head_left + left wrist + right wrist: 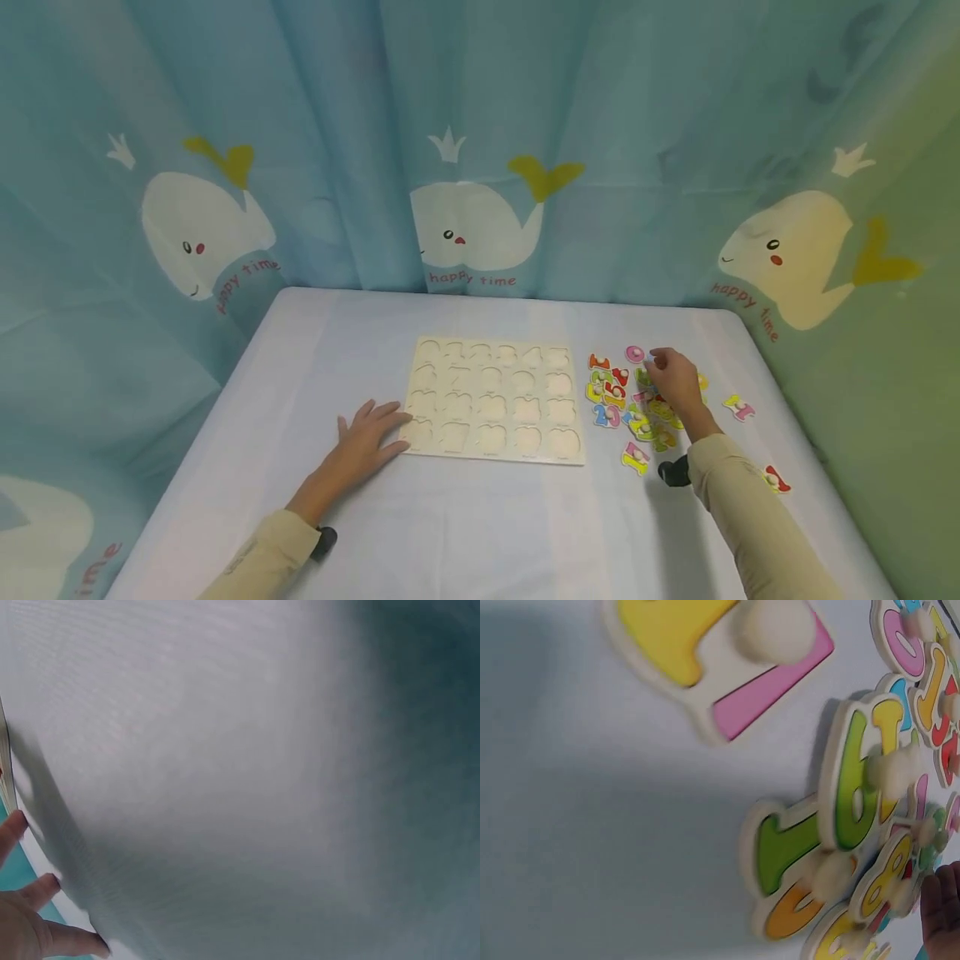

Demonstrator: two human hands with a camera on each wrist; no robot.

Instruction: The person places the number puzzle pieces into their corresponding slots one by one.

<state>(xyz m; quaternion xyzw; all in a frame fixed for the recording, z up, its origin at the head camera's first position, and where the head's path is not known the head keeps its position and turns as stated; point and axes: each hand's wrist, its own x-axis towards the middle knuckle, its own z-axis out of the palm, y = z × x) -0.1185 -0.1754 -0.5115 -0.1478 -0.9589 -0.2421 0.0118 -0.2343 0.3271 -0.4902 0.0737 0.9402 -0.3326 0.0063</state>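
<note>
A pale wooden puzzle board [491, 400] with several rows of shallow recesses lies on the white table. My left hand [367, 442] rests at its left edge, fingers spread and fingertips touching the rim; the left wrist view shows only part of these fingers [75, 942]. Right of the board is a loose pile of number puzzle pieces [641, 421] with round wooden knobs. Over the pile's far side, my right hand [675, 383] pinches a light-blue number piece [649, 357], largely hidden by the fingers. A green-and-yellow 16 piece [851, 776] lies tilted on others in the right wrist view.
Apart from the pile lie a yellow-and-pink piece [739, 407] on the right and a red one [777, 480] near the right forearm. A pink-and-yellow piece [635, 458] is at the pile's near side. A whale-print curtain [345, 167] hangs behind the table.
</note>
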